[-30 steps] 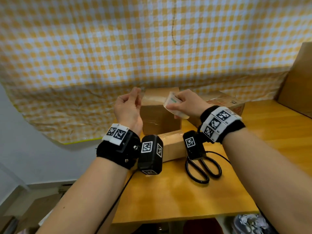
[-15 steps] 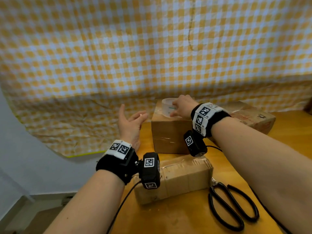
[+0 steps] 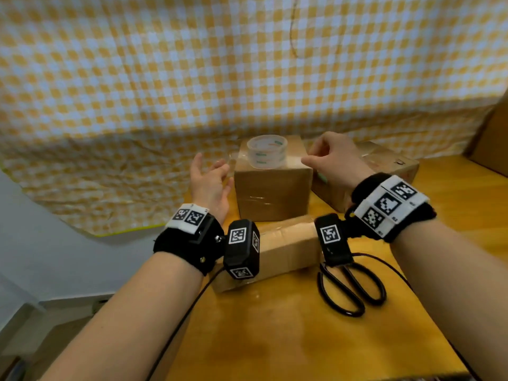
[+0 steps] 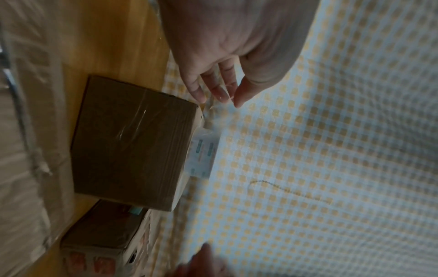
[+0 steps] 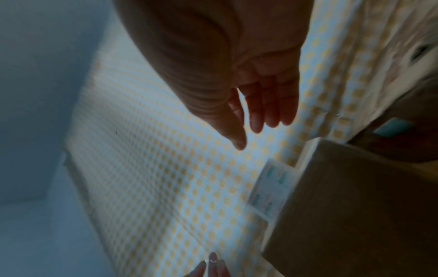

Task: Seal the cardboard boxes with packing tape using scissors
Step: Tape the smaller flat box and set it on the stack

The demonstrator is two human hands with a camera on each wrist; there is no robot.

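Head view: tape roll (image 3: 267, 151) now sits flat on top of the tall cardboard box (image 3: 272, 188) toward the back edge of the worktop (image 3: 288, 339); half a second ago the right hand (image 3: 334, 160) was on it, now that hand is drawn off to the right of the roll, fingers loosely curled and holding nothing. Left hand (image 3: 210, 181) hovers just left of the box, fingers spread, empty as before. Scissors (image 3: 350, 287) lie untouched on the worktop in front of the low box (image 3: 277, 251) (handles toward the near edge). Left wrist view: left fingertips (image 4: 219, 93) near a loose clear tape end at the box's top corner; contact cannot be told. Right wrist view: right fingers (image 5: 267, 108) relaxed and apart, clear of roll and box (picture blurred). Judgement: the roll is parked, both hands free; the likely step is smoothing the tape or reaching for the scissors
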